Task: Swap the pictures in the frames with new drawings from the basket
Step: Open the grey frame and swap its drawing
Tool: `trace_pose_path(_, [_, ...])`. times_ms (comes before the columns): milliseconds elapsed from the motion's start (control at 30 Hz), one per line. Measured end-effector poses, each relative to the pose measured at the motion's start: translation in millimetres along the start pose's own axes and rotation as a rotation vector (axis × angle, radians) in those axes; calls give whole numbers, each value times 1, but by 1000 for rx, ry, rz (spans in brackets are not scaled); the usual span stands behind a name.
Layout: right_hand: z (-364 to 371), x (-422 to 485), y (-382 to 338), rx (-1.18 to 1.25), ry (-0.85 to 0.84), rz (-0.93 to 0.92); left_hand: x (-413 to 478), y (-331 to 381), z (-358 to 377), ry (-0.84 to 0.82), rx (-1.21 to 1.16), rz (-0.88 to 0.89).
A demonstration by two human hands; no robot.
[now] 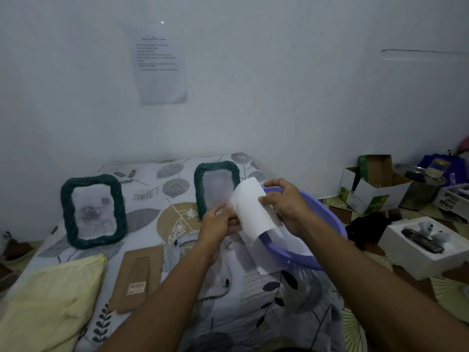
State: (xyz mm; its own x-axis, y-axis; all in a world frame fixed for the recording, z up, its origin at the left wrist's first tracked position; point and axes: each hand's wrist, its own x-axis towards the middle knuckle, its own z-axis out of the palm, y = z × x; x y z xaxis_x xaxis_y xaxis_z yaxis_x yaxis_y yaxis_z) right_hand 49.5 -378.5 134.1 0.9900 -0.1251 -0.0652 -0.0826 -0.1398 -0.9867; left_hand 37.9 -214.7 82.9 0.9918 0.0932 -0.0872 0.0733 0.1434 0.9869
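Note:
Two dark green braided picture frames stand on a leaf-patterned bed. The left frame (93,211) shows a rose drawing. The right frame (216,187) holds a pale, blurred sheet. In front of the right frame, both hands hold a curled white sheet of paper (253,210). My left hand (218,221) pinches its lower left edge, and my right hand (286,202) grips its right edge. Below my right hand, a purple plastic basket (327,214) holds more white paper (266,260).
A brown cardboard frame backing (138,276) lies flat on the bed beside a yellow pillow (48,301). Open cardboard boxes (373,189) and a white box with small objects (423,247) crowd the floor to the right. A printed sheet (161,64) hangs on the wall.

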Motion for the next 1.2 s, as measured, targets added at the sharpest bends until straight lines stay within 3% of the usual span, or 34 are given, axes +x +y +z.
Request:
trace_pose_path(133, [47,-9,20,-124,-9,-101,-7,7,-47,129,29,71])
trace_pose_path(333, [101,-17,63,-578,-94,-276,-10,-15,-106,256,610,238])
trace_pose_path(667, [109,-30,115,-937,-99,-486,-15,-63,-130,272,1308,387])
trace_pose_path(900, [106,-30,128,-850,-154,-478,-15,-80,-148,132,1185,403])
trace_pose_path(1200, [114,-29,133,-786,-116,-501,-15,-79,-157,116,1158,420])
